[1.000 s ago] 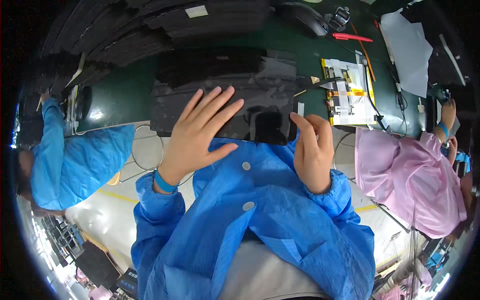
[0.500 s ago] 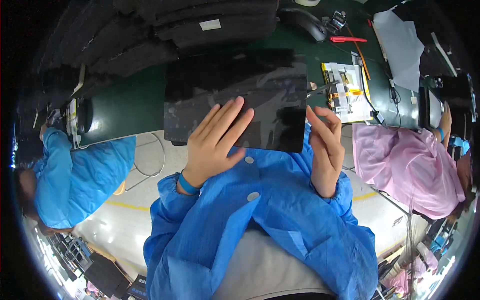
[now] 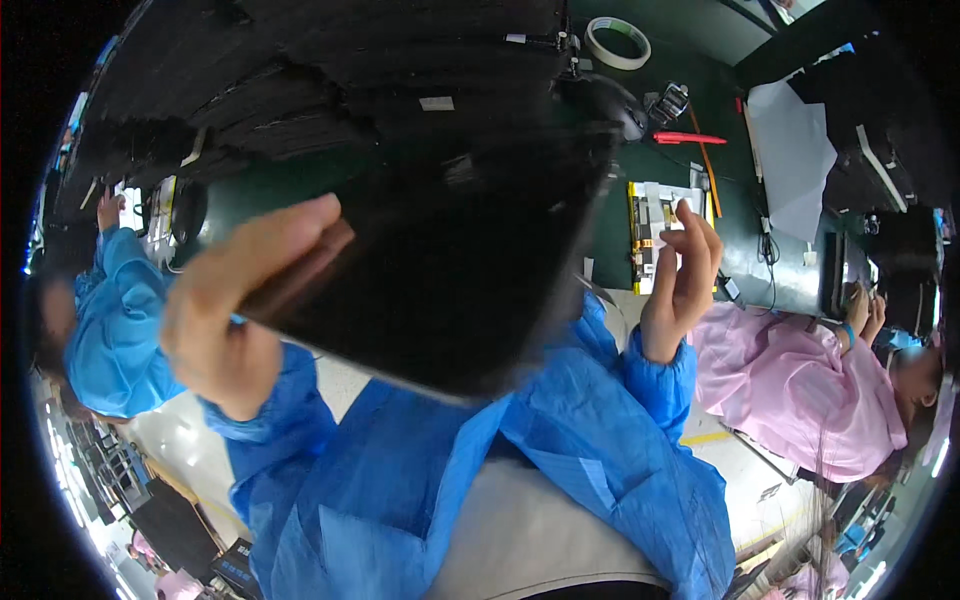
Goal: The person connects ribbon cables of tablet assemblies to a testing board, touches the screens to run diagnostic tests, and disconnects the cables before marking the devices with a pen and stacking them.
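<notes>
A flat black rectangular panel [image 3: 440,270] with a smooth dark face is tilted in front of my chest, blurred by motion. My left hand [image 3: 235,300] grips it at its left corner, fingers over the top face and thumb side toward me. What kind of device the panel is cannot be made out. Off the panel's right side, my right hand [image 3: 683,285] is raised with loosely bent fingers apart, and nothing shows in it. Just behind that hand on the green table lies a white and yellow flat part with orange tape [image 3: 650,225].
A roll of tape [image 3: 598,48], a dark mouse [image 3: 630,115], a red pen [image 3: 690,138] and a grey sheet [image 3: 790,160] lie at the far right. Black covering [image 3: 300,90] fills the far left. People sit close on both sides, in blue [image 3: 125,330] and pink [image 3: 800,390].
My left hand has gone from lying flat on the panel to gripping its left edge. The panel has tilted and its near edge has swung toward me. My right hand has shifted right, away from it.
</notes>
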The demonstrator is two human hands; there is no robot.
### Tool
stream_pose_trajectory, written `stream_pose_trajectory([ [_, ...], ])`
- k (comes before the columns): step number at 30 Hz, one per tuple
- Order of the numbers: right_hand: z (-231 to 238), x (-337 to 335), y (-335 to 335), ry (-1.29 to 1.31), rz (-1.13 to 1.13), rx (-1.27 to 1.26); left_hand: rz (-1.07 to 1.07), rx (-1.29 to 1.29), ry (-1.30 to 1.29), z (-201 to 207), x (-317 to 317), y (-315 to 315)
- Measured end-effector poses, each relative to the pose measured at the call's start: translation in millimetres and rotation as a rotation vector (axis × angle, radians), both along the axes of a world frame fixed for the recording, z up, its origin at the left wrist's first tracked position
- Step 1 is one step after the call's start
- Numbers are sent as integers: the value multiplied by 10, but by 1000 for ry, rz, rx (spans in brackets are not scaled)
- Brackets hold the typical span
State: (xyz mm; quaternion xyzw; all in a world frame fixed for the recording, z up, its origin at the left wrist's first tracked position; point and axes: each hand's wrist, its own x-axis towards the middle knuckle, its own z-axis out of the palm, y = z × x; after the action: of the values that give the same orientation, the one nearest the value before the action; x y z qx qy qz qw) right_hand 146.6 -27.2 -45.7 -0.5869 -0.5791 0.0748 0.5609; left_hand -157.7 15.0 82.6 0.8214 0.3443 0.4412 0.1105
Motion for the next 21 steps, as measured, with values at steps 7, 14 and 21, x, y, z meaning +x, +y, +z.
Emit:
stream_pose_trajectory([
  [7, -293, -81, 34, -72, -112, 404, -220, -363, 451, 305, 270, 616],
  [14, -194, -408, -113, -241, 174, 121, -461, -779, 568, -575, 602, 1280],
  [21, -245, -529, 146, -541, 154, -75, -666, -1060, 422, -1053, 628, 1441],
])
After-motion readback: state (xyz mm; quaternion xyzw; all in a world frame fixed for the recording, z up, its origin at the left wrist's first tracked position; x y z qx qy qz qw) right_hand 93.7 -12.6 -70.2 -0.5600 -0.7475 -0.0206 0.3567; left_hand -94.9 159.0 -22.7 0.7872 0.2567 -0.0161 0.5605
